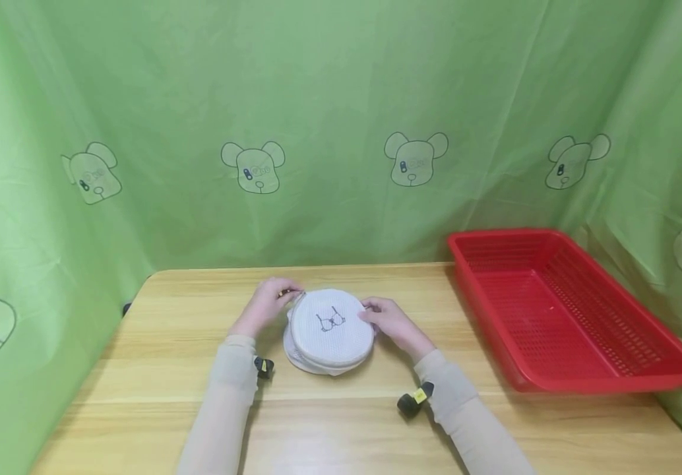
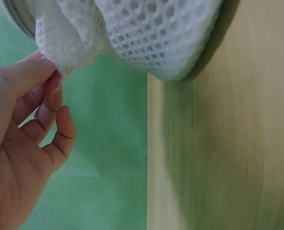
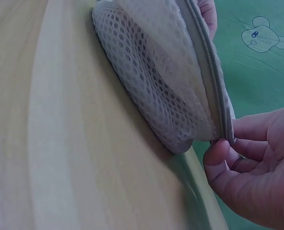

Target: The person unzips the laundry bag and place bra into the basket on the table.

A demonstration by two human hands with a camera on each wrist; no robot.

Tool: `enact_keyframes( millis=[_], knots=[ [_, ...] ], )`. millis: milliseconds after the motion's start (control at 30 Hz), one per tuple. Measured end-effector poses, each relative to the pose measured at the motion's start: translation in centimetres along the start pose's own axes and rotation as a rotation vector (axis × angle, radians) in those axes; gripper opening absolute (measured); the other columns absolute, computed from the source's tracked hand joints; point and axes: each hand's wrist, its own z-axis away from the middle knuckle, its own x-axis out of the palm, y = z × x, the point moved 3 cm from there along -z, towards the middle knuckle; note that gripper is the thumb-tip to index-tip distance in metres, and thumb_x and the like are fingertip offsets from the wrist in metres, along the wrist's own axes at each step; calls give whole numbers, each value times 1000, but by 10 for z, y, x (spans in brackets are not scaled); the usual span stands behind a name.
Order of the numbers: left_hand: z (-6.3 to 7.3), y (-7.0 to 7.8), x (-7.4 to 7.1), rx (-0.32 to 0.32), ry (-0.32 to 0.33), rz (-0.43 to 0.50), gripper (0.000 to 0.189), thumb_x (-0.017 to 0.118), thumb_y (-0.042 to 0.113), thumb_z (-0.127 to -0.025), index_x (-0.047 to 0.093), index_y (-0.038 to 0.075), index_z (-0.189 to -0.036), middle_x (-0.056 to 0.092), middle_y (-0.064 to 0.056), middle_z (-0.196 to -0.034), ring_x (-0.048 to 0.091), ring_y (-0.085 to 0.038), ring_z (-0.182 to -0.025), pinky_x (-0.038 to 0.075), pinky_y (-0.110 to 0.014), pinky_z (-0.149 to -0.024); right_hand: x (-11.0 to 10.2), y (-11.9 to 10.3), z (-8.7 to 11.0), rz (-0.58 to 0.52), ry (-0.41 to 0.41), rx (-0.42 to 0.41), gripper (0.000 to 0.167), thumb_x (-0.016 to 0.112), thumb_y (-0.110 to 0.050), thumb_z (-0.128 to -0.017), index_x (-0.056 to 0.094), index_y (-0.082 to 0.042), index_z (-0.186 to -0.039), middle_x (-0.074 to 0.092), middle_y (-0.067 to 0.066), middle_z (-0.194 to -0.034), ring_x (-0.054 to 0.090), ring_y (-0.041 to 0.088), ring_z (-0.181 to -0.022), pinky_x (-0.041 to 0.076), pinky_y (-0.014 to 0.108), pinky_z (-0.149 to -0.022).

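A round white mesh laundry bag (image 1: 332, 340) with a dark bra drawing on its lid lies on the wooden table. Its honeycomb-mesh side (image 2: 151, 33) sags in folds in the left wrist view. A grey zipper (image 3: 210, 62) runs round the lid's edge. My left hand (image 1: 268, 305) pinches the bag's far left edge between thumb and fingers. On the opposite side, my right hand (image 1: 393, 321) pinches the rim beside the zipper, thumb against fingers (image 3: 250, 128). The lid is slightly raised and tilted above the mesh base.
A red plastic basket (image 1: 513, 356) with slotted walls stands at the right of the table (image 1: 169, 369). Green curtains (image 1: 329, 86) printed with bear heads enclose the back and sides. Wrist cameras (image 1: 410, 404) are strapped to both sleeves.
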Motion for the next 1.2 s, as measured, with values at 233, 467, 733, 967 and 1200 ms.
enact_keyframes(
  millis=[233,467,733,967,1200],
  knots=[
    [5,-7,2,-138,-23,212,18,64,15,-92,71,10,-108,72,-8,-109,65,-21,-98,54,-38,-90,1,0,2,7,-2,8,33,59,-8,-92,58,6,-123,62,7,-91,50,12,-68,46,22,-58],
    [4,-17,5,-234,-15,410,18,67,16,-90,69,10,-108,71,-8,-107,65,-19,-97,53,-37,-92,1,1,1,7,-10,7,34,59,-8,-93,57,6,-124,62,8,-92,50,11,-67,46,22,-58],
    [3,-12,1,-167,-22,298,15,67,13,-89,71,9,-103,71,-8,-101,63,-18,-90,53,-32,-84,-1,0,-1,17,12,20,32,59,-9,-93,60,3,-123,65,11,-97,53,12,-72,47,24,-63],
    [3,-9,-4,-72,-31,182,11,67,11,-89,72,8,-99,73,-8,-97,65,-20,-88,55,-32,-82,-3,-1,-1,-13,20,10,34,58,-8,-93,58,5,-124,63,23,-120,58,14,-89,51,24,-75],
    [4,-4,-7,0,-42,111,9,65,5,-89,71,6,-96,73,-10,-96,67,-21,-89,57,-35,-84,-3,-4,0,-50,14,32,36,57,-8,-94,56,7,-127,61,26,-125,61,12,-88,53,24,-75]
  ],
)
